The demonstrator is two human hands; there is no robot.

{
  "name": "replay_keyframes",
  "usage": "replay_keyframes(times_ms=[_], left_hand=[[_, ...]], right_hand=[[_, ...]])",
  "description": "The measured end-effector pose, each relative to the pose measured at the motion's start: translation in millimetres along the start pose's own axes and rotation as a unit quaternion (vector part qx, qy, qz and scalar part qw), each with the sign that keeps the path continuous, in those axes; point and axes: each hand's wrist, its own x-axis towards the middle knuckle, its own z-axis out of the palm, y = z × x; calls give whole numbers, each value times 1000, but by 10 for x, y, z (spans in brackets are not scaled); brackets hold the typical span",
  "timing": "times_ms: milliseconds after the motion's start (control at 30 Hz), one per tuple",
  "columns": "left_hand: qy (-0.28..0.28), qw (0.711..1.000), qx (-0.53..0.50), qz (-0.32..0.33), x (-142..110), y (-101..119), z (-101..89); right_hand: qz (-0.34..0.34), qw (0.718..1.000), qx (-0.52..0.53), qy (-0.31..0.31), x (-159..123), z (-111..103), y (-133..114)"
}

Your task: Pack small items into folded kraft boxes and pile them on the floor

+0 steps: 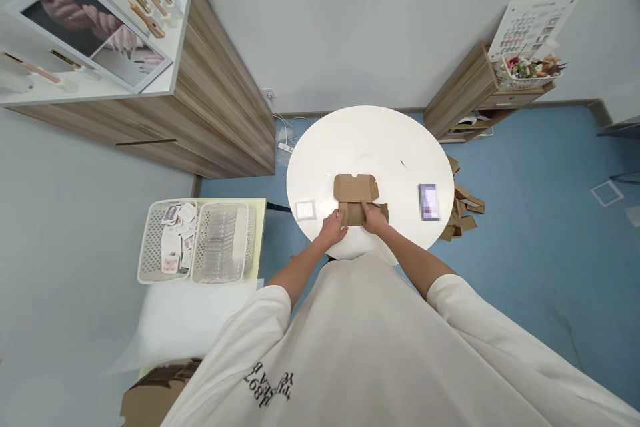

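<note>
An unfolded brown cardboard box (356,188) lies on the white table in front of me, its lid flap spread toward the far side. My left hand (334,227) grips the near left edge of the box, with the fingers bent against its side. At the near right, my right hand (374,218) holds the side panel, thumb over the cardboard and the other fingers partly hidden. A small clear packet (305,210) lies left of my left hand. To the right of the box is a purple item (429,202), blurred out.
The round white table (370,127) stands near a wall. Flattened cardboard pieces (463,207) lie on the floor at its right. On the left, a side table bears a basket with printed cards (179,240) and a basket with clear plastic pieces (220,243). A wooden cabinet (225,107) stands beyond.
</note>
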Motion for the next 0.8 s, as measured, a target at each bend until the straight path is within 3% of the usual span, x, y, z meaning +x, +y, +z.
replay_keyframes(times_ms=[200, 600, 800], left_hand=[[-42, 997, 60, -8, 5, -16, -13], [-56, 982, 179, 27, 92, 85, -163], [-64, 975, 212, 36, 154, 94, -147]], right_hand=[[-3, 1000, 7, 4, -38, 9, 8], [-10, 1000, 9, -2, -69, -47, 15], [-4, 1000, 7, -8, -79, -64, 12]])
